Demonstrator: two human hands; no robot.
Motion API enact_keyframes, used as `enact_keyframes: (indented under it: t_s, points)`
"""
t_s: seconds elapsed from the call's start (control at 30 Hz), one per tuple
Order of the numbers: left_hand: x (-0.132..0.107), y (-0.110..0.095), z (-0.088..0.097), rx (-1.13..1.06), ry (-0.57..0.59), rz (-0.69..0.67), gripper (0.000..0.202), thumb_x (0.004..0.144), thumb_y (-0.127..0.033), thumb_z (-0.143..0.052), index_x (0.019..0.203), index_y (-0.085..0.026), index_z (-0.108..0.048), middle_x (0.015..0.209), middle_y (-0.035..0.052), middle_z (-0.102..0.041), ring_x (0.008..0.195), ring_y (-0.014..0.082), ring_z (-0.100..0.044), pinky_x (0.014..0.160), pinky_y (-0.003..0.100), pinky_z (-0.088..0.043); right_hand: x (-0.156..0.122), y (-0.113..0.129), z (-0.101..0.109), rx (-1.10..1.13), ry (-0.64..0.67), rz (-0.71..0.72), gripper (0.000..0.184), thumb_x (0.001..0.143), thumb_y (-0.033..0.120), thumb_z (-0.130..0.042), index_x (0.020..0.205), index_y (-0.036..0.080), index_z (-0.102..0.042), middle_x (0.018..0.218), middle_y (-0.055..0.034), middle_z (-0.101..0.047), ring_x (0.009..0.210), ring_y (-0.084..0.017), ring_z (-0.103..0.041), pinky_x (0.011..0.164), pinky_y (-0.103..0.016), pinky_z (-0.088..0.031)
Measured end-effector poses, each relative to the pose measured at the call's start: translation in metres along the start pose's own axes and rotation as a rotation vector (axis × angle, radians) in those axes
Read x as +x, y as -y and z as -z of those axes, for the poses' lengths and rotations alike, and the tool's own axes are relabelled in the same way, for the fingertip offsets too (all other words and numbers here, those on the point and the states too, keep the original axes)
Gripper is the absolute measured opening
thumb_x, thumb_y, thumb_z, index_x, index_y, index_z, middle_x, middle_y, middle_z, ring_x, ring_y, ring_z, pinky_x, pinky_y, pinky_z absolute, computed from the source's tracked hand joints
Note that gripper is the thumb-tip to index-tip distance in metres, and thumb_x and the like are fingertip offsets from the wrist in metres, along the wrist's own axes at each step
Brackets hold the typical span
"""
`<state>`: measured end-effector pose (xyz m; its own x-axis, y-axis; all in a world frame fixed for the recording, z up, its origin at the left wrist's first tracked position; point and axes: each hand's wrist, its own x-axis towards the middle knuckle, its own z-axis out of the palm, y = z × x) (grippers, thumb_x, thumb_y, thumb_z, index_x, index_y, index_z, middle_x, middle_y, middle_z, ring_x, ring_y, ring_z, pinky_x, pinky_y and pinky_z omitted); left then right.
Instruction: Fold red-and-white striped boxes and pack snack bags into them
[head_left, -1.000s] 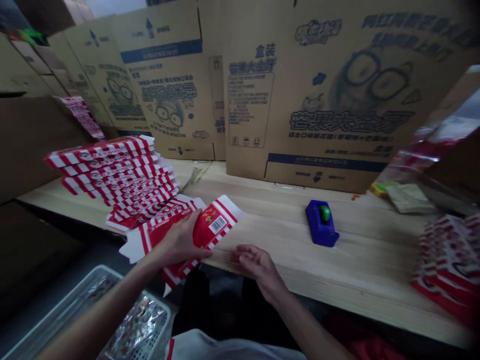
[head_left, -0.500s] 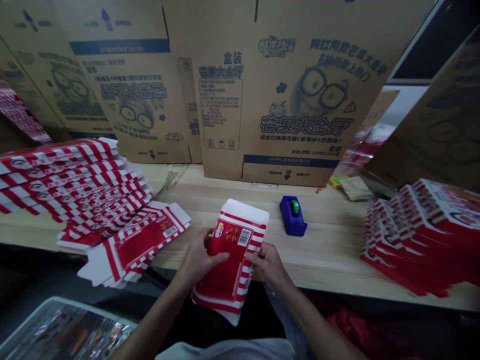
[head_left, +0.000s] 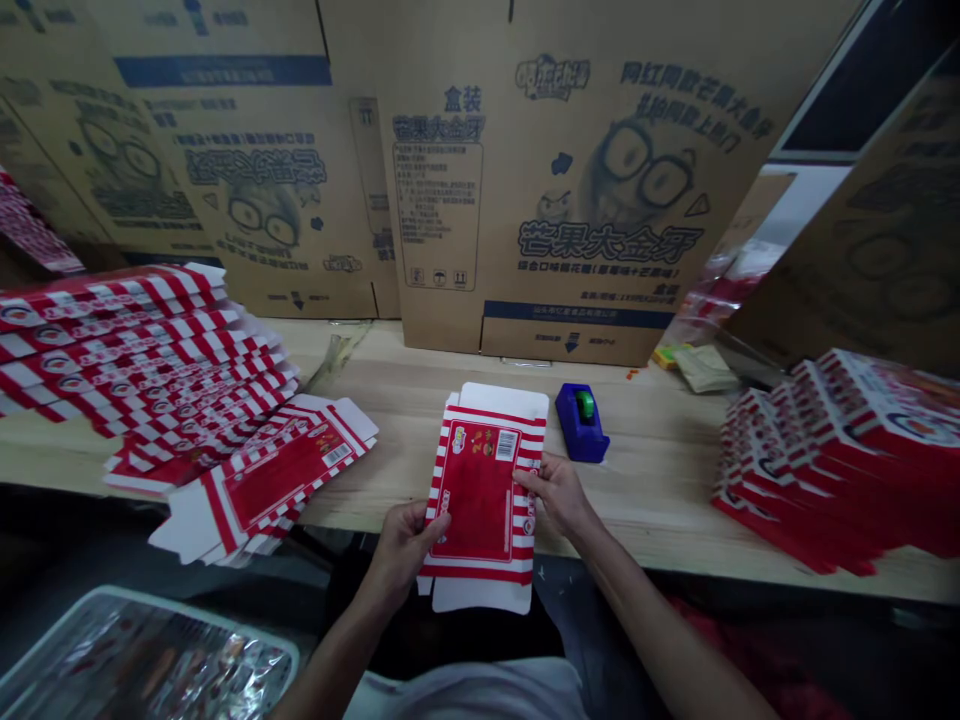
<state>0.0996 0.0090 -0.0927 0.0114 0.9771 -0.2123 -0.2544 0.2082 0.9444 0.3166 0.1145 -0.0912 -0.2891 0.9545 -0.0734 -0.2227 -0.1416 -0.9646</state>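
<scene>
Between my two hands is a red-and-white striped cardboard box (head_left: pixel 477 500), its barcode panel facing up and white flaps sticking out at the top and bottom ends. It looks fairly flat and is held over the table's front edge. My left hand (head_left: pixel 409 545) grips its lower left edge, thumb on the printed face. On the other side, my right hand (head_left: pixel 551 490) pinches the right edge near the middle, thumb on top. The fingers behind the box are hidden. A blue tape dispenser (head_left: pixel 581 425) with a green roll stands just beyond my right hand.
Striped flat boxes (head_left: pixel 150 370) lie in a leaning pile at left, with more cartons (head_left: pixel 281 480) overhanging the table edge. Filled-out boxes (head_left: pixel 840 450) are stacked at right. Large brown cartons (head_left: pixel 442 220) stand along the back. A white-rimmed bin (head_left: pixel 187 612) of shiny packets sits below left.
The box has turned from a tilt to nearly upright and shifted slightly right. My right hand has moved up and right along with it; my left hand has moved lower on its edge.
</scene>
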Motion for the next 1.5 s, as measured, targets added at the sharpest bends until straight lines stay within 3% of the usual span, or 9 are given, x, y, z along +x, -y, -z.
enact_keyframes:
  t_s: [0.27, 0.4, 0.53, 0.63, 0.83, 1.03, 1.13, 1.27, 1.5]
  points:
    - [0.015, -0.014, -0.005, -0.060, 0.002, -0.174, 0.063, 0.075, -0.035, -0.073, 0.132, -0.020, -0.049, 0.118, 0.0114, -0.068, 0.105, 0.0238, -0.065, 0.090, 0.036, -0.053, -0.033, -0.020, 0.008, 0.003, 0.137, -0.155, 0.031, 0.062, 0.034, -0.083, 0.083, 0.014, -0.071, 0.076, -0.0050, -0.073, 0.069, -0.020, -0.067, 0.067, -0.030, -0.052]
    - [0.019, -0.002, -0.008, -0.098, -0.029, -0.186, 0.068, 0.074, -0.036, -0.072, 0.135, -0.017, -0.048, 0.126, 0.0142, -0.064, 0.112, 0.0275, -0.062, 0.091, 0.038, -0.053, -0.055, -0.028, 0.009, -0.039, 0.257, -0.215, 0.034, 0.068, 0.036, -0.079, 0.093, 0.015, -0.069, 0.086, -0.0065, -0.073, 0.078, -0.020, -0.068, 0.074, -0.033, -0.053]
    - [0.012, 0.012, -0.009, -0.049, -0.006, -0.154, 0.066, 0.076, -0.036, -0.070, 0.135, -0.018, -0.050, 0.129, 0.0120, -0.063, 0.116, 0.0269, -0.059, 0.094, 0.037, -0.052, -0.055, -0.027, 0.014, -0.089, 0.059, -0.027, 0.050, 0.068, 0.033, -0.080, 0.113, 0.024, -0.059, 0.106, -0.0048, -0.069, 0.085, -0.019, -0.067, 0.081, -0.034, -0.052]
    - [0.007, 0.015, -0.008, -0.027, 0.029, -0.133, 0.065, 0.076, -0.037, -0.070, 0.135, -0.019, -0.050, 0.124, 0.0107, -0.065, 0.109, 0.0254, -0.063, 0.092, 0.037, -0.053, -0.046, -0.027, 0.022, -0.233, -0.049, 0.067, 0.047, 0.071, 0.034, -0.077, 0.114, 0.024, -0.062, 0.105, -0.0048, -0.068, 0.080, -0.017, -0.065, 0.076, -0.031, -0.052]
    - [0.009, 0.020, -0.002, 0.206, -0.073, -0.137, 0.040, 0.080, -0.045, -0.063, 0.106, -0.016, -0.070, 0.093, 0.0076, -0.074, 0.085, 0.0223, -0.067, 0.078, 0.033, -0.053, -0.039, -0.032, 0.026, -0.487, 0.031, 0.265, 0.020, 0.086, 0.037, -0.062, 0.086, 0.022, -0.075, 0.092, -0.0062, -0.068, 0.089, -0.021, -0.061, 0.080, -0.032, -0.047]
    - [0.019, 0.025, -0.002, 0.287, -0.147, -0.188, 0.025, 0.078, -0.041, -0.064, 0.075, -0.017, -0.070, 0.082, 0.0053, -0.070, 0.081, 0.0203, -0.063, 0.075, 0.029, -0.050, -0.040, -0.032, 0.021, -0.344, -0.011, 0.157, 0.021, 0.076, 0.038, -0.071, 0.088, 0.021, -0.070, 0.085, -0.0030, -0.063, 0.078, -0.017, -0.059, 0.072, -0.028, -0.047]
    - [0.023, 0.019, -0.001, 0.131, -0.139, -0.147, 0.025, 0.071, -0.034, -0.071, 0.089, -0.018, -0.064, 0.077, 0.0007, -0.065, 0.073, 0.0157, -0.061, 0.068, 0.026, -0.048, -0.036, -0.026, 0.020, -0.249, 0.035, 0.031, 0.048, 0.070, 0.036, -0.075, 0.113, 0.023, -0.059, 0.081, 0.0013, -0.058, 0.069, -0.013, -0.057, 0.065, -0.025, -0.047]
    - [0.026, 0.008, 0.008, 0.098, 0.030, -0.042, 0.055, 0.070, -0.031, -0.073, 0.119, -0.020, -0.052, 0.082, 0.0000, -0.062, 0.075, 0.0145, -0.061, 0.069, 0.025, -0.048, -0.034, -0.019, 0.021, -0.301, 0.163, -0.020, 0.038, 0.074, 0.035, -0.071, 0.107, 0.020, -0.059, 0.081, 0.0011, -0.061, 0.070, -0.014, -0.059, 0.063, -0.024, -0.045]
    - [0.031, 0.013, 0.011, 0.404, 0.024, -0.147, 0.026, 0.075, -0.030, -0.063, 0.097, -0.017, -0.061, 0.082, 0.0014, -0.062, 0.073, 0.0149, -0.059, 0.066, 0.024, -0.047, -0.036, -0.031, 0.025, -0.423, 0.178, 0.087, 0.017, 0.084, 0.036, -0.062, 0.091, 0.020, -0.060, 0.077, 0.0008, -0.064, 0.070, -0.015, -0.060, 0.065, -0.025, -0.044]
